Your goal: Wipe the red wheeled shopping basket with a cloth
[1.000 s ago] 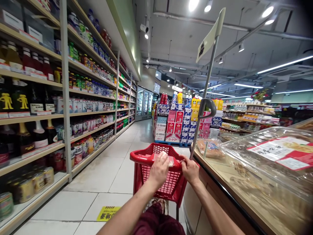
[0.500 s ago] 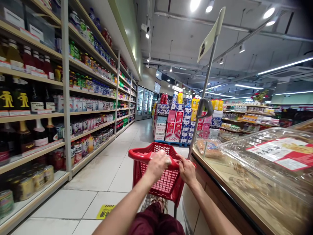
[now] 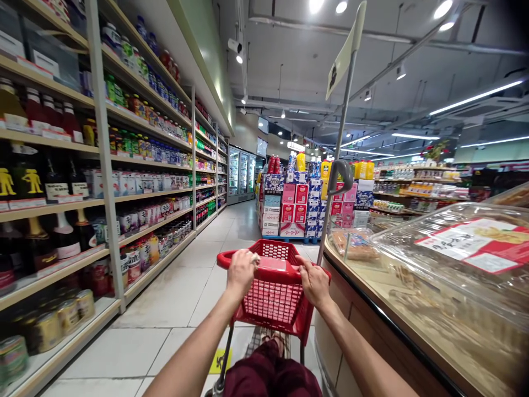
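Note:
A red plastic shopping cart (image 3: 273, 300) stands right in front of my legs, its basket wall full of holes. Its red handle (image 3: 275, 271) runs across toward me. On the left part of the handle rests my left hand (image 3: 240, 273), fingers closed on a small crumpled whitish tissue (image 3: 255, 258) that pokes out by the thumb side. My right hand (image 3: 314, 282) grips the handle's right end, fingers wrapped over the bar. The undersides of both hands are hidden.
Shelves of bottles and cans (image 3: 152, 165) line the left side. Close on my right is a counter (image 3: 359, 286) with clear plastic food boxes (image 3: 454, 248). Stacked drink cartons (image 3: 293, 212) stand ahead, and a tiled aisle (image 3: 198, 264) runs along the shelves.
My left hand has slid left along the handle from its middle, carrying the tissue. The right hand stays at the right end. Cart and view have shifted slightly.

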`<state>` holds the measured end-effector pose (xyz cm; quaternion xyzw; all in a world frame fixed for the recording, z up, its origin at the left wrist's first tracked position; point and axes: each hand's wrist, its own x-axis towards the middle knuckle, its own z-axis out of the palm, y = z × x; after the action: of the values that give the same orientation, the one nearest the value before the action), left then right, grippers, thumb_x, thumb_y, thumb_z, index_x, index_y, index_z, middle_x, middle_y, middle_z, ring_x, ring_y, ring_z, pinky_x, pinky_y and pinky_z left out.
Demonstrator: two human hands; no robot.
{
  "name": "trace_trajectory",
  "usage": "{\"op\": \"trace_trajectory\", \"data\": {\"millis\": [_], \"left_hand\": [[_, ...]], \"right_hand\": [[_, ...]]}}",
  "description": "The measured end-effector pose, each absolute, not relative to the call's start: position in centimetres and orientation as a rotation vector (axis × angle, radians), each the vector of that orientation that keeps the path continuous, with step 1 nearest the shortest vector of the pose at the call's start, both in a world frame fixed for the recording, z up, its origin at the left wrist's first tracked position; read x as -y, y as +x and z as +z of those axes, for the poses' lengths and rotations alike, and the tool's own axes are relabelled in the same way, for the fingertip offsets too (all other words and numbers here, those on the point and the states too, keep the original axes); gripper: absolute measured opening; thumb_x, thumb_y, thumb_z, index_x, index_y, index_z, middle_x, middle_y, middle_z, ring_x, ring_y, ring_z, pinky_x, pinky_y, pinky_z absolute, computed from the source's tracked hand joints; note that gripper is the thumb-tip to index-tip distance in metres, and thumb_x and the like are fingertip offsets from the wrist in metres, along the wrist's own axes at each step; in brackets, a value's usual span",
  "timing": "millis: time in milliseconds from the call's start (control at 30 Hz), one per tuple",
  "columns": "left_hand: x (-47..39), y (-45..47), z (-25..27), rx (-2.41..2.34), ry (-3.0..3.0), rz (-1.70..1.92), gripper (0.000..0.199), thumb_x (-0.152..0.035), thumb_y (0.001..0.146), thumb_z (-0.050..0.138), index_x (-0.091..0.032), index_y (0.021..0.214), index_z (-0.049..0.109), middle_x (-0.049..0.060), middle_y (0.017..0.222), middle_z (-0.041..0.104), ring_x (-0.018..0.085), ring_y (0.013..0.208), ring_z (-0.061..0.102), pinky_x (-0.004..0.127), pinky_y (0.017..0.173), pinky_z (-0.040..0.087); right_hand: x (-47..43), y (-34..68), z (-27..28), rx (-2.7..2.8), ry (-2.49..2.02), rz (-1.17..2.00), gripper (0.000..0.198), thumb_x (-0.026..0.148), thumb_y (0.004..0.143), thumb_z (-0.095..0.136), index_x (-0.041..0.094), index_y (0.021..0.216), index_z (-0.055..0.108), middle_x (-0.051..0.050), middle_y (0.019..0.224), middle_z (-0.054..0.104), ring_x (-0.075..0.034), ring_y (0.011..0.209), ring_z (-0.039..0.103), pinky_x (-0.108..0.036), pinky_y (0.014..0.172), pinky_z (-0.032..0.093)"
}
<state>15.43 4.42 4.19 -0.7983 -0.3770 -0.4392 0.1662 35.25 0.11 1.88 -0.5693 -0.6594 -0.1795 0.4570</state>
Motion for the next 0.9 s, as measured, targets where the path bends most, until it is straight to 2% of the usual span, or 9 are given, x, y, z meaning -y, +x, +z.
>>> {"op": "trace_trajectory", "data": {"millis": [167,367,533,633,733,900], "left_hand": [[-3.9,17.4,3.0,0.736,-2.414,-1.101,0.033,-0.012,0.079,0.040,-0.017,0.108,0.055,0.008,0.120,0.054,0.020,0.121,0.038,0.039,0.099,0.039],[-5.3,14.8,4.0,1.166,-2.245,-1.254,0.028,-0.012,0.078,0.038,-0.018,0.097,0.058,0.008,0.104,0.061,0.021,0.103,0.051,0.045,0.092,0.043],[-5.1,16.9,3.6,0.781,-2.429,-1.128,0.032,-0.014,0.077,0.044,-0.019,0.107,0.054,0.006,0.116,0.056,0.020,0.116,0.042,0.040,0.098,0.040],[-6.1,15.4,3.9,0.890,-2.347,-1.208,0.026,-0.017,0.079,0.042,-0.022,0.100,0.056,0.003,0.106,0.060,0.019,0.106,0.049,0.039,0.094,0.043],[-6.6,14.4,3.9,1.020,-2.230,-1.290,0.028,-0.016,0.082,0.034,-0.020,0.097,0.057,0.006,0.101,0.061,0.021,0.102,0.051,0.044,0.090,0.044],[-5.8,16.5,3.3,0.763,-2.379,-1.143,0.032,-0.018,0.081,0.039,-0.019,0.109,0.053,0.006,0.118,0.055,0.020,0.117,0.042,0.041,0.095,0.042]], "right_hand": [[0.1,35.3,2.0,1.694,-1.358,-0.422,0.038,0.026,0.087,0.028,0.020,0.114,0.054,-0.001,0.090,0.069,-0.016,0.072,0.060,-0.030,0.077,0.040],[0.0,35.1,2.3,1.717,-1.347,-0.435,0.035,0.021,0.086,0.030,0.021,0.110,0.056,-0.002,0.095,0.068,-0.015,0.082,0.061,-0.033,0.089,0.034],[-0.1,33.3,3.3,1.602,-1.452,-0.423,0.036,0.023,0.087,0.028,0.018,0.110,0.056,-0.007,0.109,0.063,-0.017,0.098,0.057,-0.038,0.092,0.030],[0.0,32.3,3.1,1.646,-1.458,-0.404,0.034,0.024,0.087,0.030,0.021,0.105,0.059,-0.005,0.107,0.063,-0.018,0.098,0.056,-0.041,0.094,0.026],[0.0,31.5,2.3,1.641,-1.428,-0.413,0.031,0.025,0.086,0.033,0.022,0.102,0.060,-0.005,0.106,0.064,-0.019,0.096,0.056,-0.044,0.095,0.024],[-0.2,31.1,1.5,1.571,-1.325,-0.388,0.033,0.023,0.087,0.031,0.021,0.107,0.058,-0.005,0.105,0.064,-0.017,0.095,0.056,-0.038,0.093,0.026]]}}
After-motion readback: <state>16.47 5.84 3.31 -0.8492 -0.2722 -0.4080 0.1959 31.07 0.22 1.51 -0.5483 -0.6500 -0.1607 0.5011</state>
